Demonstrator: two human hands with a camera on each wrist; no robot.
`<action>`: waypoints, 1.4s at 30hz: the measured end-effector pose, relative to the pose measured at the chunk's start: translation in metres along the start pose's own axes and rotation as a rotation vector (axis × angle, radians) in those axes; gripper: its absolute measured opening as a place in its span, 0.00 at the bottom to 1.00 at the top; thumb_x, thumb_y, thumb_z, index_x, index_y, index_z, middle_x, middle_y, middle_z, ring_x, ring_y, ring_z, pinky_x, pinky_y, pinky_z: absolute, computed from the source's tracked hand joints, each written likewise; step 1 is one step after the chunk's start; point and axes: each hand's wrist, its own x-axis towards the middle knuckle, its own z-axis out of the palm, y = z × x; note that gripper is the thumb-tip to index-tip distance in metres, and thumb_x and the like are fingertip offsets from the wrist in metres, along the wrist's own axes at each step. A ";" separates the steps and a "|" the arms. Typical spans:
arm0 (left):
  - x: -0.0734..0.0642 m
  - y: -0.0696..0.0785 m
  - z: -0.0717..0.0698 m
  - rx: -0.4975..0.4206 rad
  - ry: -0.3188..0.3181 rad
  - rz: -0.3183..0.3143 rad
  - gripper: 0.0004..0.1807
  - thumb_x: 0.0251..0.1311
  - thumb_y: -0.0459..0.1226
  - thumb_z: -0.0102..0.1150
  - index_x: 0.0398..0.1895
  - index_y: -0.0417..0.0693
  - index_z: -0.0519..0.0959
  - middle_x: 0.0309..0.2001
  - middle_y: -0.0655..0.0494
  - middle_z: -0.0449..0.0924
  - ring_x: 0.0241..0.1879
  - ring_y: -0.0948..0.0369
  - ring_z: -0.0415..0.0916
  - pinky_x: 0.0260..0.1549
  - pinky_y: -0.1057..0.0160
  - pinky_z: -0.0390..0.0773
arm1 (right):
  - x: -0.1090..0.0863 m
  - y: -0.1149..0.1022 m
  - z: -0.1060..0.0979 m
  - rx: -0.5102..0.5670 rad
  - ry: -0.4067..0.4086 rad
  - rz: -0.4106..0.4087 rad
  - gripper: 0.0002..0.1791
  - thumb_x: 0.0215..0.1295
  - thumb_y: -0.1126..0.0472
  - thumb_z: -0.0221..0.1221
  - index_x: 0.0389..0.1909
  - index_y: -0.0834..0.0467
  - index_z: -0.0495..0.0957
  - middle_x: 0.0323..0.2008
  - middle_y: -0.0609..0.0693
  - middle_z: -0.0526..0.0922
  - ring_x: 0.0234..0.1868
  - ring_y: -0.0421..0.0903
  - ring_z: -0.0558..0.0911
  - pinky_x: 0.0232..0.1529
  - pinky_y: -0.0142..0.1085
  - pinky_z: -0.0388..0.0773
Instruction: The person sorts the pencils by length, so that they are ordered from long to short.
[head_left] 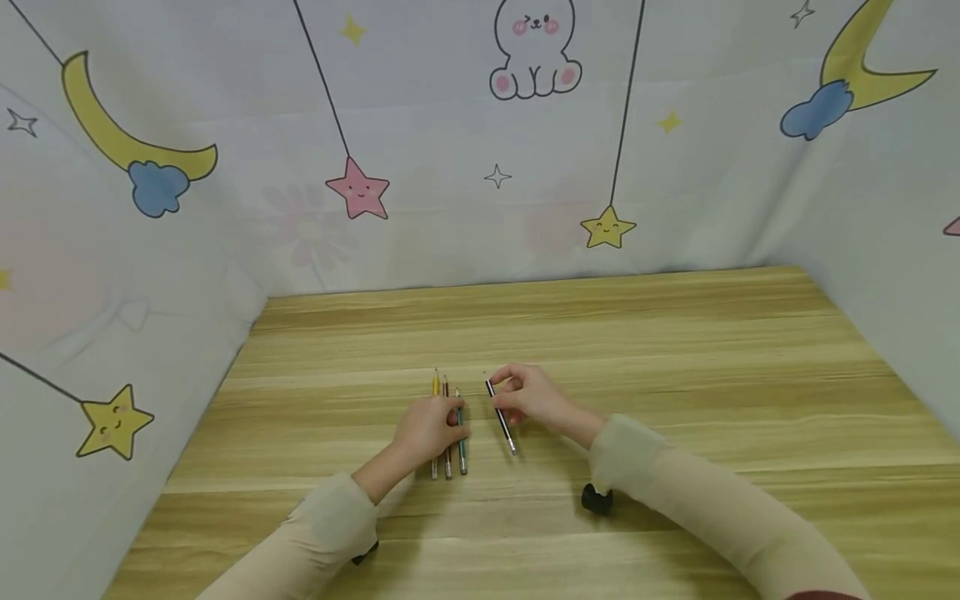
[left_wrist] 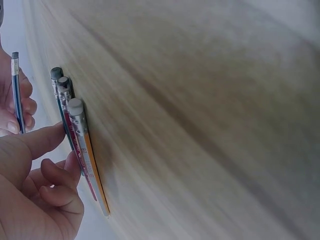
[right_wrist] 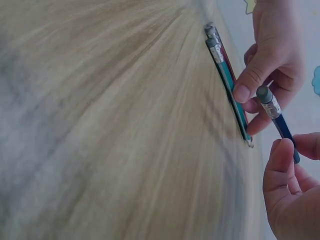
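Note:
Three pencils with erasers lie side by side on the wooden table: a yellow pencil (head_left: 436, 385), a dark red pencil (head_left: 447, 467) and a green pencil (head_left: 462, 454). My left hand (head_left: 424, 429) reaches over them, thumb and finger pinching the green one at the right of the row. To the right, my right hand (head_left: 538, 400) pinches a dark blue pencil (head_left: 504, 427) with a pale stripe. Its eraser end tilts toward me. In the right wrist view this blue pencil (right_wrist: 281, 125) is raised off the tabletop between thumb and fingers.
The wooden table (head_left: 675, 333) meets a white cloth backdrop (head_left: 450, 117) printed with stars, moons and a bear, at the back and both sides. Dark straps, including a black piece (head_left: 597, 500), show under the sleeve cuffs.

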 end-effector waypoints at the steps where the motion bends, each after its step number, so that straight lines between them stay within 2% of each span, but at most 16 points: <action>1: 0.000 0.000 0.000 -0.001 -0.001 0.001 0.19 0.46 0.40 0.64 0.43 0.42 0.78 0.19 0.61 0.69 0.16 0.66 0.63 0.14 0.71 0.61 | 0.001 0.000 0.002 -0.005 0.000 -0.001 0.18 0.55 0.70 0.55 0.48 0.69 0.67 0.22 0.48 0.74 0.17 0.39 0.71 0.19 0.30 0.73; 4: 0.000 0.001 -0.001 -0.001 -0.007 -0.001 0.19 0.47 0.40 0.63 0.43 0.42 0.78 0.19 0.60 0.69 0.16 0.66 0.63 0.13 0.71 0.60 | 0.005 0.001 0.005 -0.011 0.003 0.002 0.18 0.54 0.70 0.56 0.47 0.69 0.68 0.21 0.48 0.74 0.17 0.39 0.71 0.18 0.31 0.72; 8: 0.000 0.001 -0.001 0.010 -0.016 -0.003 0.19 0.47 0.40 0.63 0.43 0.42 0.78 0.18 0.61 0.69 0.16 0.66 0.62 0.13 0.71 0.59 | 0.001 -0.009 0.011 -0.032 0.018 0.007 0.17 0.54 0.72 0.55 0.46 0.71 0.68 0.20 0.48 0.74 0.16 0.39 0.71 0.18 0.31 0.72; 11: 0.000 0.001 -0.001 0.013 -0.022 -0.004 0.19 0.48 0.40 0.63 0.44 0.42 0.77 0.18 0.61 0.69 0.16 0.66 0.62 0.13 0.71 0.59 | 0.004 -0.008 0.015 -0.063 0.037 0.006 0.17 0.54 0.71 0.56 0.46 0.70 0.69 0.19 0.48 0.73 0.15 0.39 0.71 0.17 0.31 0.72; 14: 0.000 0.000 0.000 0.011 -0.025 -0.004 0.19 0.48 0.40 0.63 0.44 0.42 0.77 0.19 0.61 0.69 0.16 0.66 0.62 0.14 0.71 0.60 | 0.014 0.003 0.017 -0.098 0.054 0.011 0.16 0.53 0.70 0.57 0.44 0.67 0.71 0.19 0.49 0.74 0.15 0.40 0.71 0.15 0.31 0.71; 21: 0.000 0.000 0.000 0.012 -0.021 0.004 0.20 0.48 0.40 0.63 0.44 0.42 0.77 0.19 0.61 0.70 0.16 0.66 0.63 0.14 0.71 0.60 | 0.017 0.003 0.023 -0.159 0.075 0.031 0.12 0.51 0.70 0.58 0.39 0.64 0.74 0.16 0.49 0.73 0.12 0.39 0.70 0.13 0.28 0.69; 37: -0.001 0.002 -0.001 0.007 -0.025 -0.008 0.21 0.47 0.40 0.63 0.46 0.41 0.77 0.19 0.61 0.70 0.15 0.66 0.62 0.13 0.71 0.59 | 0.022 0.000 0.032 -0.310 0.033 0.018 0.08 0.50 0.71 0.58 0.33 0.64 0.74 0.10 0.47 0.70 0.08 0.38 0.66 0.10 0.27 0.66; 42: -0.001 0.002 -0.002 0.002 -0.024 -0.009 0.20 0.47 0.40 0.63 0.45 0.42 0.77 0.19 0.61 0.70 0.16 0.66 0.62 0.13 0.71 0.60 | 0.023 -0.003 0.034 -0.407 0.041 0.008 0.08 0.48 0.73 0.57 0.32 0.65 0.74 0.09 0.46 0.69 0.08 0.38 0.67 0.10 0.25 0.65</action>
